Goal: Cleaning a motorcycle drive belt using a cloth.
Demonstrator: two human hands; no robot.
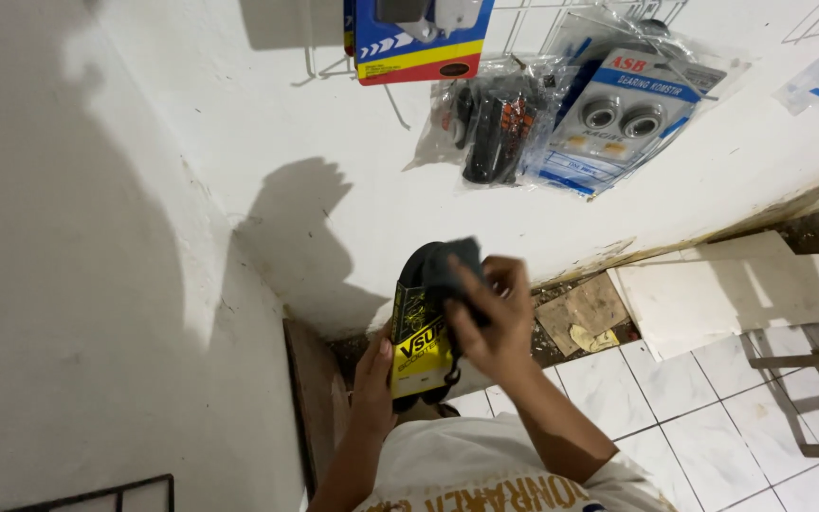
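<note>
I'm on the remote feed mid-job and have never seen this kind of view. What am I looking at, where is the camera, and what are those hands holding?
There is no machine here: a person wears one camera on the head, looking down at their own bare hands. The left hand holds a black looped belt in a yellow cardboard sleeve. The right hand presses a dark cloth against its top. Behind is a white wall with bagged parts hanging from a wire rack. Below lie white floor tiles and loose boards.

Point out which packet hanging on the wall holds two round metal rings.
The blue-and-white packet, right of the clear bag of black parts; the blue-and-yellow card shows none.
</note>
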